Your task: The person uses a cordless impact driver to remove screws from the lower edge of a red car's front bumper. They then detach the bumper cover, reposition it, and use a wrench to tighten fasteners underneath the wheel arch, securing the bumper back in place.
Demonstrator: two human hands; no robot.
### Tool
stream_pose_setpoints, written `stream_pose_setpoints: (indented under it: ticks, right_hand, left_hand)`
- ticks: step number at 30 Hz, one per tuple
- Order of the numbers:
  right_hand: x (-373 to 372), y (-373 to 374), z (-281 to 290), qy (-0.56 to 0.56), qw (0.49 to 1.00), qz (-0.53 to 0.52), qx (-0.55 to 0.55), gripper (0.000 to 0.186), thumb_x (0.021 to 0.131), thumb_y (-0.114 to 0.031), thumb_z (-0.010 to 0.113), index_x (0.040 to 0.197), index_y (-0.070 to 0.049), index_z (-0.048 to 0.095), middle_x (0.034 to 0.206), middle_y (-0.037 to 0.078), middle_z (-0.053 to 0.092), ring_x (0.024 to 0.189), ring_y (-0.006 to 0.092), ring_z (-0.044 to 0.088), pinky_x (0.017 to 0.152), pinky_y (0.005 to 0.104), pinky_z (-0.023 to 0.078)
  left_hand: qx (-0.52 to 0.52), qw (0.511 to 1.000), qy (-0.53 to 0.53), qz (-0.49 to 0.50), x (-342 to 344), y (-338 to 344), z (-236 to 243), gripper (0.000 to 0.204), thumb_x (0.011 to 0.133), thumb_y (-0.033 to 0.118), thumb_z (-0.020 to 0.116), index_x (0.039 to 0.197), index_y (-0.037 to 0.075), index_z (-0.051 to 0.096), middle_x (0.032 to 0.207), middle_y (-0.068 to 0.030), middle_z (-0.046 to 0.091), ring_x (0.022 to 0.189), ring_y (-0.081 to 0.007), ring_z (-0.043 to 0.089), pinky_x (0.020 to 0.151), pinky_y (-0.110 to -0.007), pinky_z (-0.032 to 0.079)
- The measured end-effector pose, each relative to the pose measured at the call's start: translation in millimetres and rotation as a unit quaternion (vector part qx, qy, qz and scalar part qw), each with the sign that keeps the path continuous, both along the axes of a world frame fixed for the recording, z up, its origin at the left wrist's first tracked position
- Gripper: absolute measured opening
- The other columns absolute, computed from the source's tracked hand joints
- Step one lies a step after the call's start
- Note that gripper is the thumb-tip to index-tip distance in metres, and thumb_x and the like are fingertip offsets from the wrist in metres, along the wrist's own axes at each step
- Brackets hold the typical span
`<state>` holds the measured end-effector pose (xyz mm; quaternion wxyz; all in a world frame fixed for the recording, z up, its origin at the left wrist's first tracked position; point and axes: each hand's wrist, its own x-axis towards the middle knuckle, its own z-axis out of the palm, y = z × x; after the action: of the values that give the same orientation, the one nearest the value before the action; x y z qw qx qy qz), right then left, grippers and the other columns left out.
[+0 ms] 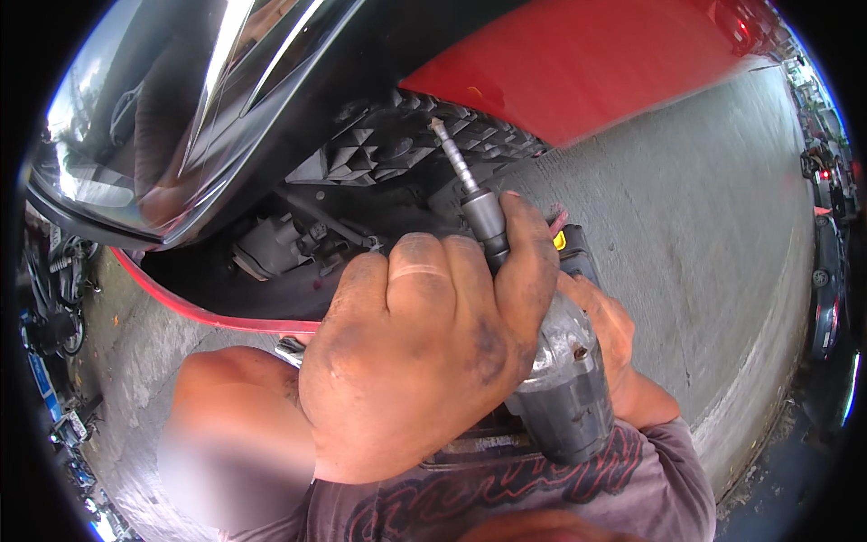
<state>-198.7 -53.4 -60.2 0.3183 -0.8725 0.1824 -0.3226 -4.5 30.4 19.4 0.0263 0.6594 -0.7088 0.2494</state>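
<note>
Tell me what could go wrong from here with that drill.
The left hand is curled at the front of the drill, one finger lying alongside the chuck; if that spins, skin could get rubbed or pinched.

The long bit points at the ribbed black plastic, near the red panel; a slip might gouge the plastic or scratch the paint. Whether its tip touches, I can't tell.

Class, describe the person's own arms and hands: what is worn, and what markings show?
The left hand and the right hand are gloveless. Dark smudges mark the left hand's back and fingers. The right arm has a short purplish-grey sleeve, part of a shirt with red-edged lettering.
</note>
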Motion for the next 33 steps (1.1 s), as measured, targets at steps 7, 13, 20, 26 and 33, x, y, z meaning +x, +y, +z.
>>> stream_pose_setpoints:
  ticks: [7, 13, 20, 26, 33]
  right_hand:
    - [1.9, -2.8, 0.1, -0.007, 1.0, -0.002, 0.008, 0.06, 0.081, -0.011, 0.087, 0.134, 0.008, 0.066, 0.103, 0.018, 0.077, 0.073, 0.0263, 0.073, 0.063, 0.0378, 0.057]
    - [4.4, -1.4, -7.2, -0.026, 1.0, -0.011, -0.011, 0.058, 0.08, -0.01, 0.086, 0.132, 0.009, 0.066, 0.11, 0.017, 0.078, 0.072, 0.0251, 0.072, 0.063, 0.0375, 0.057]
    - [4.0, -3.6, -4.2, -0.034, 0.999, -0.008, -0.037, 0.058, 0.08, -0.01, 0.086, 0.132, 0.008, 0.066, 0.113, 0.017, 0.078, 0.072, 0.0248, 0.072, 0.062, 0.0371, 0.057]
    - [2.8, -5.1, -5.9, -0.035, 0.999, -0.005, -0.012, 0.059, 0.081, -0.012, 0.087, 0.133, 0.009, 0.067, 0.113, 0.018, 0.079, 0.073, 0.0252, 0.073, 0.064, 0.037, 0.057]
    - [3.3, -6.1, 0.7, 0.021, 0.999, -0.005, 0.024, 0.057, 0.081, -0.013, 0.087, 0.131, 0.009, 0.067, 0.111, 0.018, 0.079, 0.073, 0.026, 0.073, 0.064, 0.037, 0.058]
  left_hand:
    - [-0.022, 1.0, 0.004, -0.005, 1.4, -4.2, -2.6, 0.059, 0.074, 0.018, 0.071, 0.131, 0.007, 0.077, 0.07, 0.0009, 0.047, 0.063, -0.0145, 0.053, 0.053, -0.029, 0.046]
    - [-0.021, 1.0, 0.002, -0.003, 1.7, -4.9, -5.9, 0.064, 0.07, 0.019, 0.071, 0.132, 0.007, 0.077, 0.071, 0.0003, 0.048, 0.063, -0.0153, 0.054, 0.053, -0.029, 0.047]
    - [0.031, 0.999, 0.015, 0.019, -3.3, -2.5, 3.7, 0.066, 0.07, 0.019, 0.07, 0.135, 0.006, 0.076, 0.071, -0.0003, 0.049, 0.062, -0.0154, 0.054, 0.052, -0.029, 0.048]
    - [0.025, 0.999, 0.02, 0.022, -4.4, -4.9, 2.5, 0.067, 0.072, 0.018, 0.07, 0.138, 0.006, 0.075, 0.07, -0.0006, 0.049, 0.062, -0.0155, 0.053, 0.051, -0.03, 0.048]
    - [0.037, 0.998, 0.023, 0.046, -7.5, -6.1, 2.7, 0.065, 0.071, 0.018, 0.07, 0.135, 0.005, 0.076, 0.071, 0.0, 0.049, 0.062, -0.0156, 0.053, 0.052, -0.03, 0.047]
